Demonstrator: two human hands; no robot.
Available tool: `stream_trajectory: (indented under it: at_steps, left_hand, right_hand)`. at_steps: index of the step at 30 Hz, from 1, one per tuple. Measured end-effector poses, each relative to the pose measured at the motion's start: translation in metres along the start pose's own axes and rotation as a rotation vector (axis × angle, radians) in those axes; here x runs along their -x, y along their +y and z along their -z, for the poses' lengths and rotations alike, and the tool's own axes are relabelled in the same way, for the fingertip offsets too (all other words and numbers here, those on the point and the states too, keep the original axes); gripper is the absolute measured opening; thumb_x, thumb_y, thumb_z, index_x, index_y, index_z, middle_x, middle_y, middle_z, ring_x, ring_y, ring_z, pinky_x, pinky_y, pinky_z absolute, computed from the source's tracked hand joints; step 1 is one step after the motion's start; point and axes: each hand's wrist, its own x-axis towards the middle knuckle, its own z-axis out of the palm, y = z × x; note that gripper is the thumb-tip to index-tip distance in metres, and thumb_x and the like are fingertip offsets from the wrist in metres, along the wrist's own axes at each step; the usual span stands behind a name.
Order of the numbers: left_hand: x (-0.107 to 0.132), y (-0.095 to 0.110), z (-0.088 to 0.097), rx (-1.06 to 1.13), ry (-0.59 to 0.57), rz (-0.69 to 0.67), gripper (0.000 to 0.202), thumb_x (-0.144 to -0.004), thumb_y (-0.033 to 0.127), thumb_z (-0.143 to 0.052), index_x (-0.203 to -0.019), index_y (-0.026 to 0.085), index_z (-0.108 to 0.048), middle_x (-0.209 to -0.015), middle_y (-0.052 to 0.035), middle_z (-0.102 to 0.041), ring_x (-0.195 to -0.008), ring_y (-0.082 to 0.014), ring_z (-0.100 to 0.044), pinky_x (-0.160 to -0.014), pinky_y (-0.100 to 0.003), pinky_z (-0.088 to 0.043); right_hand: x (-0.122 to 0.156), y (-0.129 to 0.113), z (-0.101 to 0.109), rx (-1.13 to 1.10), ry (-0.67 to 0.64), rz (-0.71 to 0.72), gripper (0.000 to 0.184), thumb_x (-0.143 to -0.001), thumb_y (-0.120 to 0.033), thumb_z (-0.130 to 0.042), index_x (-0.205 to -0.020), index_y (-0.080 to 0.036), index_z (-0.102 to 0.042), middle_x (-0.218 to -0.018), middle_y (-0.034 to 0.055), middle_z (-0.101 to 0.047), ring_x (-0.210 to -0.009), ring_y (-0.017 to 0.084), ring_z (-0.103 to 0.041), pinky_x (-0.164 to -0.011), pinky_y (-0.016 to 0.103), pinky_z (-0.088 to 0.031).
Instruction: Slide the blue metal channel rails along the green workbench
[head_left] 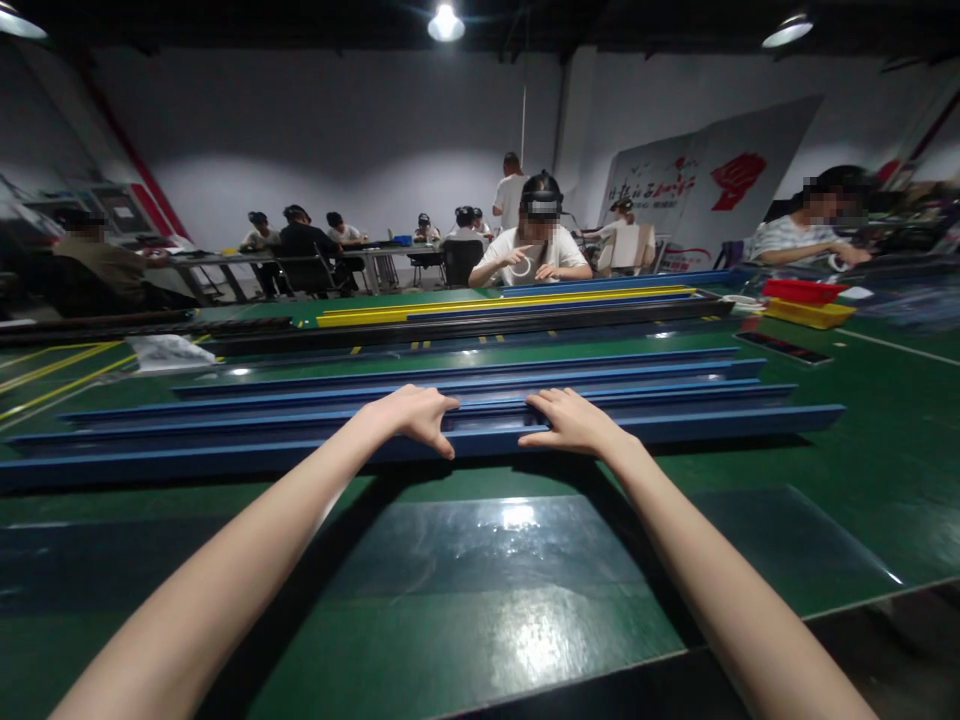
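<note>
My left hand point(418, 415) and my right hand point(571, 420) grip the nearest long blue channel-shaped profile point(487, 443) around its middle, a short distance apart. Each thumb lies against the near side, while the fingers reach over the top toward the far edge; some fingertips are hidden. This profile runs almost across the whole view. Just behind it lie several similar blue profiles point(675, 372), roughly parallel. Between my forearms, a clear plastic sheet point(517, 550) rests flat on the green tabletop point(420, 635) and reflects the lamps.
Yellow strips point(510, 304) and black profiles point(480, 325) lie farther back. Red point(804, 291) and yellow point(808, 315) trays stand at right, near a dark flat panel point(784, 347). Crumpled clear plastic point(171, 353) is at left. A co-worker point(532, 240) sits opposite, holding a white ring.
</note>
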Motion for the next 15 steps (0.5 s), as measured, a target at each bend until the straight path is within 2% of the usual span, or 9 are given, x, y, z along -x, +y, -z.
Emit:
stream_trajectory:
  at_steps: [7,15]
  left_hand:
    - [0.001,0.003,-0.009,-0.009,-0.015,0.012,0.09,-0.049,0.07,-0.057,-0.124,0.024,-0.044,-0.096,-0.0061,-0.066,-0.09,-0.0257,-0.06,-0.069,-0.027,-0.044]
    - [0.002,0.005,-0.014,-0.016,-0.006,0.006,0.087,-0.048,0.07,-0.057,-0.122,0.025,-0.047,-0.1,-0.0069,-0.065,-0.091,-0.026,-0.06,-0.07,-0.028,-0.043]
  right_hand:
    - [0.004,-0.003,-0.013,0.004,-0.009,-0.006,0.073,-0.073,-0.068,-0.039,-0.119,-0.012,-0.049,-0.111,0.0157,-0.057,-0.1,0.028,-0.053,-0.084,0.038,-0.036]
    - [0.01,-0.006,-0.017,0.012,0.001,0.0,0.07,-0.075,-0.066,-0.038,-0.117,-0.011,-0.05,-0.11,0.016,-0.058,-0.1,0.028,-0.053,-0.083,0.037,-0.037]
